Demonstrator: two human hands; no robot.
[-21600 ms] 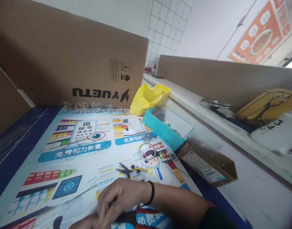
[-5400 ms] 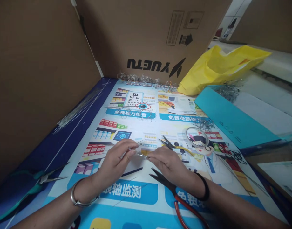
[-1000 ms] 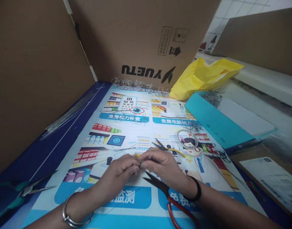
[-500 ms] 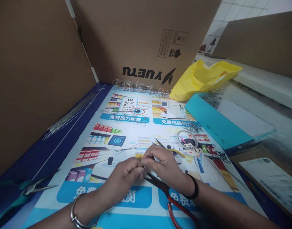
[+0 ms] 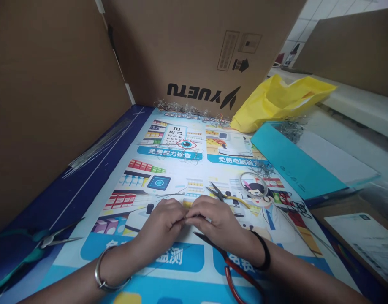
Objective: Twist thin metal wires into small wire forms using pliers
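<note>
My left hand (image 5: 165, 219) and my right hand (image 5: 212, 217) meet over the printed mat, fingertips pinched together and touching. Whatever lies between the fingers is too small or hidden to make out. Red-handled pliers (image 5: 230, 264) lie under my right hand and wrist, their dark jaws pointing up and left. Just beyond my right hand are yellow-handled pliers (image 5: 225, 195) with open jaws. A ring-shaped coil (image 5: 253, 185) rests farther right. Teal-handled long-nose pliers (image 5: 43, 245) lie open at the far left.
Cardboard walls (image 5: 194, 46) stand behind and to the left. Thin wire lengths (image 5: 99, 147) lie along the left side. Tangled wire bits (image 5: 187, 110) line the back. At right are a yellow bag (image 5: 276, 103), a teal box (image 5: 295, 164) with wire scraps, and a labelled package (image 5: 361, 236).
The view has shifted slightly, so the scene sits a little farther right. My left hand has turned more knuckles-up, and both hands remain pinched together.
</note>
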